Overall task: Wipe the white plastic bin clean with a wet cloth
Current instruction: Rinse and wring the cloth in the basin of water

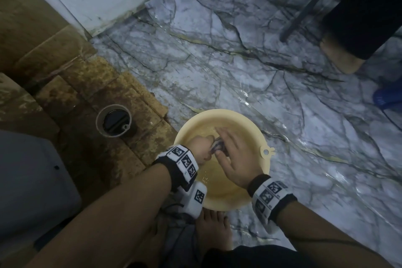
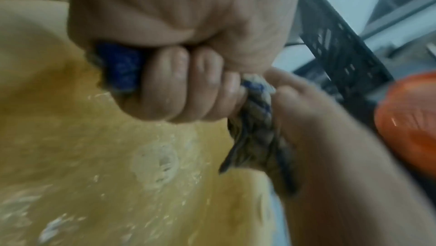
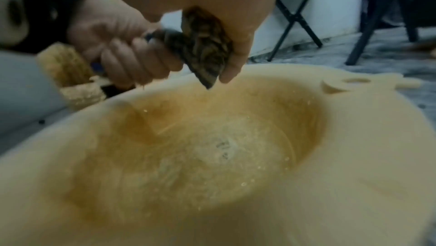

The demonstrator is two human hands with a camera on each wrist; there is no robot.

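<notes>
My left hand [image 1: 201, 148] is a tight fist round one end of a twisted, dark striped wet cloth [image 1: 218, 144]. My right hand [image 1: 235, 159] holds the other end, thumb under it. Both hands hover over a cream plastic basin [image 1: 217, 113] with shallow cloudy water. In the left wrist view the left hand's fingers [image 2: 179, 89] clamp the cloth [image 2: 254, 138], blue showing at the far side. In the right wrist view the cloth [image 3: 205, 48] hangs twisted against my right palm above the basin [image 3: 354, 138], and drops fall. A white plastic bin [image 1: 32, 180] stands at the far left, untouched.
The basin sits on a wet marble floor [image 1: 239, 61], by brown stained tiles with a round drain [image 1: 114, 121]. My bare foot [image 1: 214, 226] touches the basin's near side. Another person's foot [image 1: 341, 59], a blue slipper [image 1: 387, 93] and black chair legs [image 1: 304, 13] stand at the far right.
</notes>
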